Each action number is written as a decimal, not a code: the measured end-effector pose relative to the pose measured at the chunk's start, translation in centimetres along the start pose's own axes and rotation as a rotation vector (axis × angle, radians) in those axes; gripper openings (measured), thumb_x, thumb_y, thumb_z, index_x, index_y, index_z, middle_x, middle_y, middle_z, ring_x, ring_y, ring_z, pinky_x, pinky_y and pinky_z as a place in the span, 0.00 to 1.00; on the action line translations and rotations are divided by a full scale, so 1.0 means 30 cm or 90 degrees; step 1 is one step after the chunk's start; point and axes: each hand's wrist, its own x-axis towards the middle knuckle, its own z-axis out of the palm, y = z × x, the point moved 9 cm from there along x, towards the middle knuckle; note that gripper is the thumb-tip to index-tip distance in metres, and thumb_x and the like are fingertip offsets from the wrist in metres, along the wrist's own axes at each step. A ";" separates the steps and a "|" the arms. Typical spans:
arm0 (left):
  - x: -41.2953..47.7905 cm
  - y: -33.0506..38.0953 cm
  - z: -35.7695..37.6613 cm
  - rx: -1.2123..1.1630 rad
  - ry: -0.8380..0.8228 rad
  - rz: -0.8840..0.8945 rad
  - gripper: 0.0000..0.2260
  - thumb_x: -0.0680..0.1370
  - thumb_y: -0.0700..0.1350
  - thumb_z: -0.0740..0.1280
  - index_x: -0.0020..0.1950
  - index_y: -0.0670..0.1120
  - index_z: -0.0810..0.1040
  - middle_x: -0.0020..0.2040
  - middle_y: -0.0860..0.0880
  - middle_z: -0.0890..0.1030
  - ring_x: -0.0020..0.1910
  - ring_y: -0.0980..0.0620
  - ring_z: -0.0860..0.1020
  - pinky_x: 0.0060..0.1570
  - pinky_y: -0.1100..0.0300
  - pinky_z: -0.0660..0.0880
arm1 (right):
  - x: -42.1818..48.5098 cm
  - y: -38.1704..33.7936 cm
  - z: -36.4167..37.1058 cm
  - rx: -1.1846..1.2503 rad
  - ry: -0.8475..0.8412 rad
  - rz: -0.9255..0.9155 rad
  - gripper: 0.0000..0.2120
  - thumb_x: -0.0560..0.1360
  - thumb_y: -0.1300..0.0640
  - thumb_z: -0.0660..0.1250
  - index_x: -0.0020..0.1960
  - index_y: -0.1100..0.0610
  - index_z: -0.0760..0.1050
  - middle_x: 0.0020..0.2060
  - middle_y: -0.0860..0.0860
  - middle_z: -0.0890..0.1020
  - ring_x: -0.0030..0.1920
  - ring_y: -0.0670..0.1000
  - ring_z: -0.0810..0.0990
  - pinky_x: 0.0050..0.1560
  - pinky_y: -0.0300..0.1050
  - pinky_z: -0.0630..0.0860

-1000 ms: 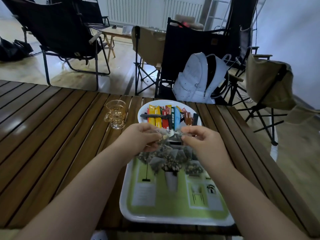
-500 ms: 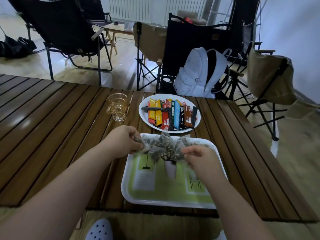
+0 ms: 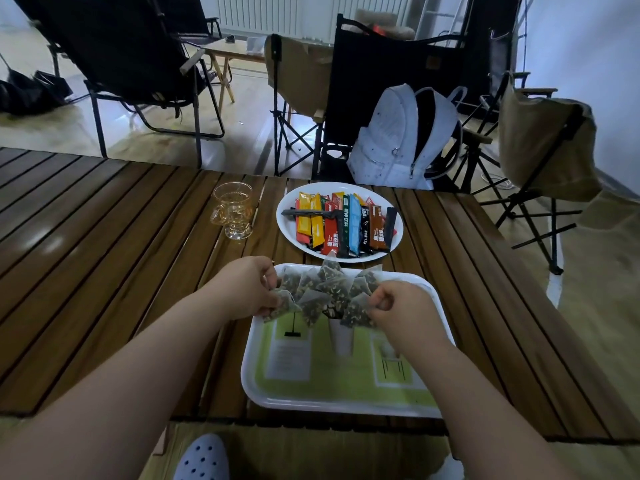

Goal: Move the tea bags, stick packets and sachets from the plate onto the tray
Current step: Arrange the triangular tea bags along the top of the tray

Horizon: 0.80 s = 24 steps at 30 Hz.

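Fingers of our left hand are pinched shut on a pyramid tea bag at the left end of the pile, and our right hand has its fingertips closed on another mesh bag at the right end. Both hands sit low over the far half of the tray, right at the heap of tea bags that spreads across its far edge. We count a good cluster of them, translucent pyramids with dark leaf and pale flecks inside, some leaning on each other, one poking up past the far rim. Nearer us, the green printed floor of the tray holds nothing but its artwork.

Just beyond the tray, almost touching its far edge, the white plate carries the stick packets: yellow, red, green, blue, brown and black, laid side by side and overlapping, with one dark stick lying crosswise on the left. Whether any flat sachets hide beneath them, we cannot tell.

Left of the plate, toward the far edge of the slatted tabletop, stands a glass cup with amber liquid inside. The tray's near rim comes close to the tabletop's near edge.
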 end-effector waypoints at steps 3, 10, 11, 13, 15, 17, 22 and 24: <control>0.004 0.009 0.006 0.023 0.014 0.006 0.11 0.74 0.42 0.75 0.41 0.46 0.73 0.36 0.49 0.81 0.31 0.52 0.83 0.36 0.56 0.81 | -0.005 -0.017 -0.013 -0.027 0.031 -0.021 0.09 0.75 0.55 0.74 0.41 0.49 0.74 0.41 0.46 0.75 0.36 0.42 0.72 0.33 0.37 0.65; -0.010 0.030 -0.010 0.069 0.052 0.017 0.13 0.74 0.42 0.75 0.36 0.47 0.72 0.36 0.51 0.79 0.37 0.49 0.80 0.32 0.60 0.74 | -0.007 -0.007 -0.066 0.024 0.040 -0.021 0.11 0.74 0.65 0.70 0.43 0.50 0.75 0.44 0.45 0.73 0.40 0.44 0.74 0.34 0.35 0.66; -0.012 0.031 -0.011 0.065 0.046 0.016 0.12 0.73 0.41 0.75 0.37 0.47 0.72 0.37 0.50 0.79 0.39 0.47 0.82 0.33 0.59 0.75 | -0.004 0.007 -0.072 0.034 0.039 -0.017 0.13 0.74 0.67 0.67 0.42 0.49 0.75 0.45 0.44 0.74 0.41 0.45 0.75 0.34 0.36 0.68; -0.018 0.034 -0.015 0.056 0.037 0.017 0.12 0.73 0.41 0.76 0.38 0.47 0.73 0.38 0.49 0.80 0.40 0.47 0.83 0.34 0.59 0.76 | 0.003 0.035 -0.091 0.079 0.035 -0.007 0.13 0.76 0.67 0.65 0.41 0.50 0.77 0.48 0.46 0.77 0.41 0.46 0.78 0.31 0.34 0.69; -0.027 0.042 -0.018 0.047 0.026 0.021 0.11 0.73 0.46 0.77 0.41 0.46 0.75 0.40 0.50 0.81 0.39 0.49 0.82 0.35 0.58 0.78 | 0.007 0.060 -0.118 0.129 0.031 0.007 0.12 0.78 0.66 0.66 0.42 0.51 0.78 0.48 0.48 0.80 0.36 0.46 0.78 0.28 0.33 0.68; -0.035 0.050 -0.023 0.062 0.027 0.025 0.12 0.73 0.49 0.77 0.41 0.48 0.75 0.42 0.50 0.80 0.40 0.51 0.80 0.35 0.59 0.76 | 0.009 0.084 -0.146 0.171 0.025 0.024 0.11 0.76 0.65 0.69 0.42 0.50 0.78 0.45 0.51 0.84 0.35 0.49 0.80 0.30 0.37 0.70; -0.043 0.068 -0.050 0.103 0.080 0.028 0.12 0.73 0.49 0.76 0.40 0.47 0.75 0.39 0.50 0.80 0.36 0.52 0.76 0.33 0.61 0.72 | 0.015 0.156 -0.187 0.151 0.029 0.066 0.11 0.72 0.66 0.71 0.42 0.50 0.79 0.42 0.51 0.83 0.43 0.55 0.82 0.41 0.49 0.80; -0.046 0.082 -0.056 0.105 0.101 0.041 0.11 0.73 0.48 0.76 0.39 0.47 0.75 0.37 0.50 0.79 0.35 0.53 0.75 0.32 0.61 0.70 | 0.017 0.182 -0.171 0.146 -0.005 0.097 0.08 0.72 0.66 0.71 0.43 0.53 0.79 0.39 0.52 0.83 0.42 0.56 0.84 0.47 0.55 0.82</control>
